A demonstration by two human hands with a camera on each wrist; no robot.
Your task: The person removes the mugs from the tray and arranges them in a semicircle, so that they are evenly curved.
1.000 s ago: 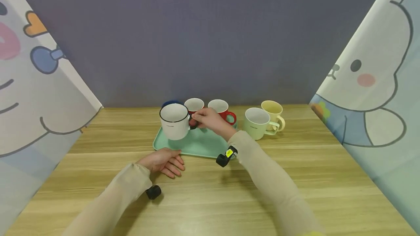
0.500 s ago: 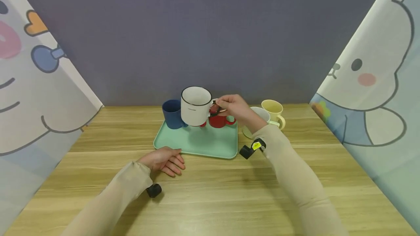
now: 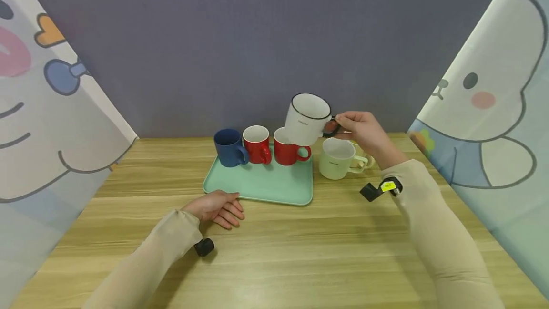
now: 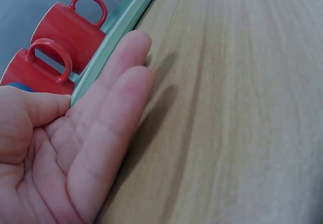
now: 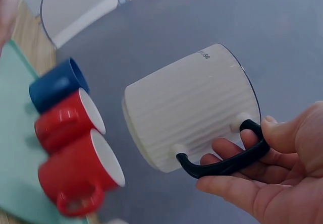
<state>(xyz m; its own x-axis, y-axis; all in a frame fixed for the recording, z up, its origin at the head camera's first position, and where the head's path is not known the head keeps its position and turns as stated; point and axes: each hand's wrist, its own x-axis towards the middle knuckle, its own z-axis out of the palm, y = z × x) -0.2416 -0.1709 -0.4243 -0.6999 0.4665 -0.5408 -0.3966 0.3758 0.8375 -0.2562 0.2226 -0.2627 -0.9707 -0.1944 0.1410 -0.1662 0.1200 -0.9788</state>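
Observation:
My right hand (image 3: 364, 132) grips the black handle (image 5: 227, 158) of a white ribbed mug (image 3: 306, 120) with a black rim. The mug hangs in the air, slightly tilted, overlapping the right red mug (image 3: 285, 151) in the head view. My left hand (image 3: 218, 209) lies at the front edge of the mint green tray (image 3: 266, 187), palm up with fingers extended; its thumb is right at the tray's rim in the left wrist view. Along the tray's back stand a blue mug (image 3: 229, 149), a middle red mug (image 3: 256, 144) and the right red one.
Right of the tray, a pale green mug (image 3: 336, 161) stands on the wooden table (image 3: 274, 252). Behind it a yellow mug (image 3: 370, 162) is mostly hidden by my right hand. A grey wall panel (image 3: 266, 51) rises at the back, with cartoon-printed cloths at both sides.
My right hand has carried the white mug up and to the right, from over the tray's left part to near the pale green mug. The left hand has stayed put.

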